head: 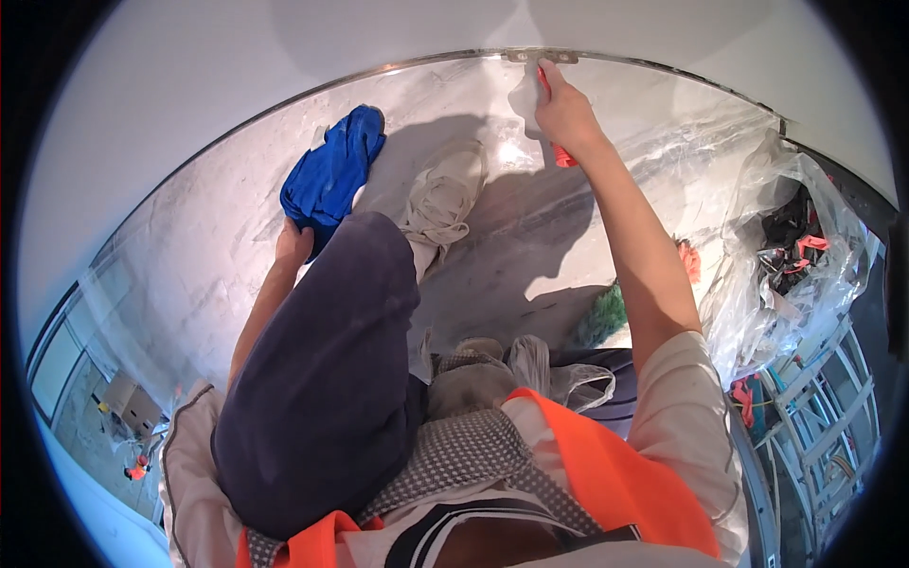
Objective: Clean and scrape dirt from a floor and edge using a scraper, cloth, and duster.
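Note:
My right hand point(568, 113) grips the red handle of a flat hand tool point(564, 157), which looks like a scraper. Its wide, thin metal head point(541, 56) lies against the dark strip point(398, 67) where the pale wall meets the marble-patterned floor point(213, 177). On the other side, my left hand point(294, 241) holds the near end of a bunched blue cloth point(334, 167). Pale edges show beside the cloth; what they belong to is hidden. Between the hands is my cream lace-up shoe point(447, 188), below a raised knee in dark trousers point(369, 284).
A clear plastic bag point(731, 284) of mixed scraps point(792, 241) sits at the right. Green bristles point(603, 312) and an orange fuzzy thing point(689, 259) lie near my right arm. Behind are a metal ladder point(824, 433), a cardboard box point(131, 405) and a distant person point(137, 467).

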The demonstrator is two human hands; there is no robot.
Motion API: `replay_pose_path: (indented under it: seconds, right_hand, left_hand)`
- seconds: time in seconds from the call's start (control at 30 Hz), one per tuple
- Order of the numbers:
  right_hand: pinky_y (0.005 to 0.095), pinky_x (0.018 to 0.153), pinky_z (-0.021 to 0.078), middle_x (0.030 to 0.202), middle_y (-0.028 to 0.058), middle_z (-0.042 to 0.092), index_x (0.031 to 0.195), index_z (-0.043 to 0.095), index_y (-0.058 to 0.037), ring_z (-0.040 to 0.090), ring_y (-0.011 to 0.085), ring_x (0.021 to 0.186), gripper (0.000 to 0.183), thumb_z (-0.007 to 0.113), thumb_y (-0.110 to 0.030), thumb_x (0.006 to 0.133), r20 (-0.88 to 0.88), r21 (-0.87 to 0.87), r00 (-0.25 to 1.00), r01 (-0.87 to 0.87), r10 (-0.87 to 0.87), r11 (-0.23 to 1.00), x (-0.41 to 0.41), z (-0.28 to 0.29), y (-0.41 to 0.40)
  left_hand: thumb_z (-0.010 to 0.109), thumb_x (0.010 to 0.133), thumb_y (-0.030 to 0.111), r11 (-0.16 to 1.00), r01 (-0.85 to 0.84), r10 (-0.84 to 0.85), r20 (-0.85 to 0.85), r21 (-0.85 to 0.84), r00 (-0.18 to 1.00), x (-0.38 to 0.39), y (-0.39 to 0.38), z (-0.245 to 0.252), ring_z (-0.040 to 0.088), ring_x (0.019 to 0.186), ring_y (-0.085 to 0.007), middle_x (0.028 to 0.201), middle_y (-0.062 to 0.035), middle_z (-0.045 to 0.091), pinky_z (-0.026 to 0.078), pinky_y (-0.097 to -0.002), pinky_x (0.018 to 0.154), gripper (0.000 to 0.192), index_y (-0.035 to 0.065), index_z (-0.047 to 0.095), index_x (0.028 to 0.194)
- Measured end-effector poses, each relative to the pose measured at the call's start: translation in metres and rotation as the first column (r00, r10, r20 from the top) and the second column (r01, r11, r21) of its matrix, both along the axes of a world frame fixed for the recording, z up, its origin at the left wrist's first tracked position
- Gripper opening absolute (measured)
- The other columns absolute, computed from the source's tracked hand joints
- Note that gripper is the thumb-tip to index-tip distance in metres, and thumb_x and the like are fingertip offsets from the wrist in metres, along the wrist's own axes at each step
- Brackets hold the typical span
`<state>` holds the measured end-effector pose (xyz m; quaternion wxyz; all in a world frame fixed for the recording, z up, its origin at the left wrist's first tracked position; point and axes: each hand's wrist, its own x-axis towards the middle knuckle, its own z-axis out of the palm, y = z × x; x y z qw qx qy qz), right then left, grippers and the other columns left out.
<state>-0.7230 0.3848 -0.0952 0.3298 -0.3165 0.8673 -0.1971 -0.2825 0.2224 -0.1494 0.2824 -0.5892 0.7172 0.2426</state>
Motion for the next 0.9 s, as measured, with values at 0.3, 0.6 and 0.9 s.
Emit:
replay_pose_path:
  seconds: [0.3,0.6,0.9]
  right_hand:
    - [0.0423,0.079,0.0422,0.091,0.0259,0.058,0.124,0.039,-0.0049,0.054,0.0397,0.089,0.04,0.039,-0.015,0.085,-0.008,-0.046,1.0,0.016,-0.017,0.999,0.01,-0.004,-0.011]
    - [0.0418,0.078,0.0435,0.092,0.0248,0.058,0.127,0.036,-0.0048,0.056,0.0384,0.087,0.045,0.039,-0.013,0.083,-0.027,-0.01,0.999,-0.046,0.046,0.999,0.017,-0.004,-0.015]
    - [0.0403,0.076,0.0458,0.084,0.0241,0.06,0.125,0.033,0.0038,0.059,0.0376,0.082,0.054,0.044,-0.008,0.074,-0.036,-0.058,0.993,-0.115,0.113,0.992,0.028,-0.007,-0.021]
  left_hand:
    - [0.044,0.076,0.027,0.999,-0.031,0.029,0.057,0.028,0.998,0.013,-0.004,-0.01,0.052,0.099,-0.0405,0.105,-0.0305,0.053,0.04,-0.0433,0.086,0.053,-0.0051,0.034,0.117]
    - [0.044,0.077,0.026,0.998,-0.057,0.051,0.143,0.04,0.988,-0.017,-0.002,0.01,0.05,0.103,-0.0386,0.11,-0.0293,0.051,0.04,-0.0425,0.087,0.059,-0.007,0.03,0.122]
    - [0.044,0.076,0.025,0.998,-0.052,0.049,0.113,0.02,0.992,-0.011,-0.001,0.007,0.052,0.1,-0.0397,0.106,-0.0311,0.052,0.04,-0.0422,0.088,0.049,-0.0057,0.036,0.114]
